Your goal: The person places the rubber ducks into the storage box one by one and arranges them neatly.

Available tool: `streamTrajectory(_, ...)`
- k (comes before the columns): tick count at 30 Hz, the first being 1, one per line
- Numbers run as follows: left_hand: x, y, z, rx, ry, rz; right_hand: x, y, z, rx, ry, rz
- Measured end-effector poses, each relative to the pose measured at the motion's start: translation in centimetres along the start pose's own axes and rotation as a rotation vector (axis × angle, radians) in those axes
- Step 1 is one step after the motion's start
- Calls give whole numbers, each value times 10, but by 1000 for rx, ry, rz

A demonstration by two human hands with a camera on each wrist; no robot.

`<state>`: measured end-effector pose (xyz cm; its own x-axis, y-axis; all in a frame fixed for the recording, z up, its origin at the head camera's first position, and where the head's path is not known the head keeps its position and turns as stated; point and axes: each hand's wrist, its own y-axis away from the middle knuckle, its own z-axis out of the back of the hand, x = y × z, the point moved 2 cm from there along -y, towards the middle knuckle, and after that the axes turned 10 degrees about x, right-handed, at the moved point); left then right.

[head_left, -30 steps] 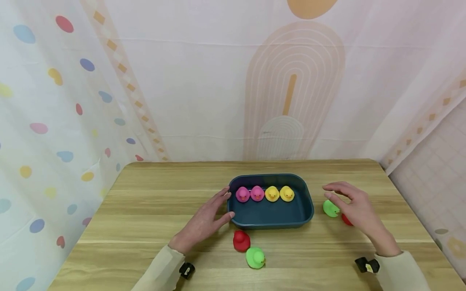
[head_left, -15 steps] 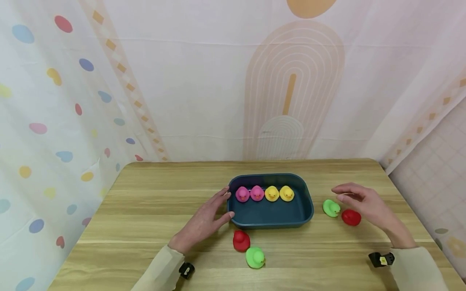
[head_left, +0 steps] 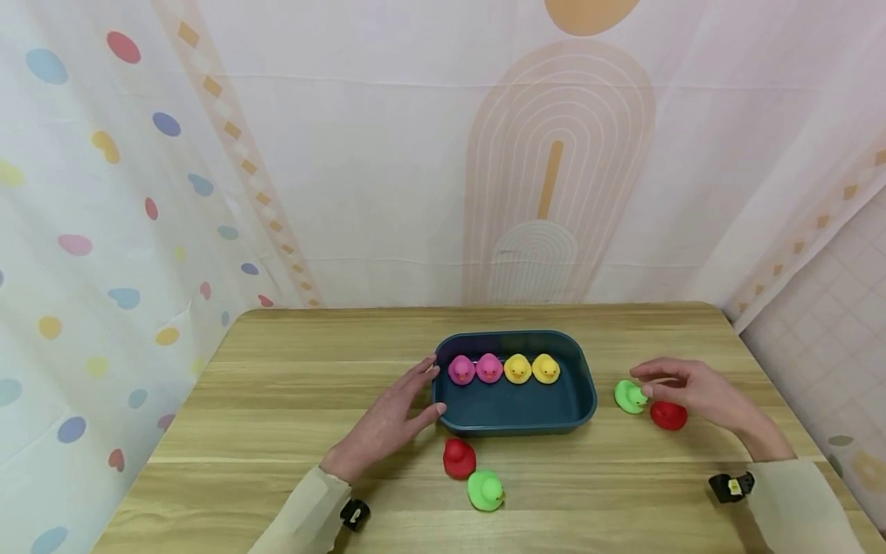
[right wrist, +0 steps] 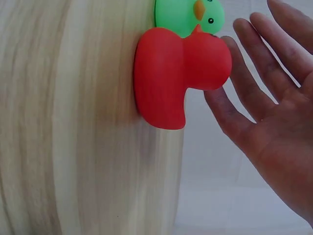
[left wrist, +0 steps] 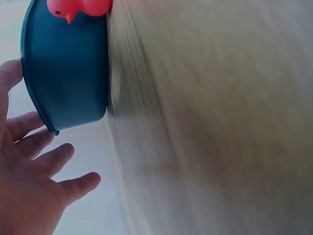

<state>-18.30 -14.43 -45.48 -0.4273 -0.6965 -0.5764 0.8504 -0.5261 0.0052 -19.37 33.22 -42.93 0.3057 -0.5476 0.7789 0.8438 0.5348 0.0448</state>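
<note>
A dark teal plastic tray (head_left: 515, 408) sits on the wooden table with two pink rubber ducks (head_left: 475, 369) and two yellow rubber ducks (head_left: 531, 369) in a row along its far side. My left hand (head_left: 388, 423) is at the tray's left end, thumb and fingertips touching its rim, other fingers spread in the left wrist view. My right hand (head_left: 699, 392) hovers right of the tray over a green rubber duck (head_left: 628, 397) and a red rubber duck (right wrist: 161, 78). Its fingers are loosely extended behind the ducks in the right wrist view, holding nothing.
In front of the tray, a second red duck (head_left: 459, 459) lies near its left corner, with another green duck (head_left: 486, 491) closer to me. The wooden table (head_left: 311, 338) ends at a patterned curtain (head_left: 388, 192) behind and to the left.
My right hand has moved right, then lowered slightly toward the green and red ducks, uncovering the red one. The left hand, tray and ducks have stayed put.
</note>
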Motion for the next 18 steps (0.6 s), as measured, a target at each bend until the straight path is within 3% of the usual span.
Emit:
streamTrajectory(10, 2, -1, -1, -2, -6, -4, -11, -6, -1, 96, -8, 29)
streamTrajectory(18, 1, 0, -1, -7, -8, -9, -14, -8, -3, 117, 22, 34)
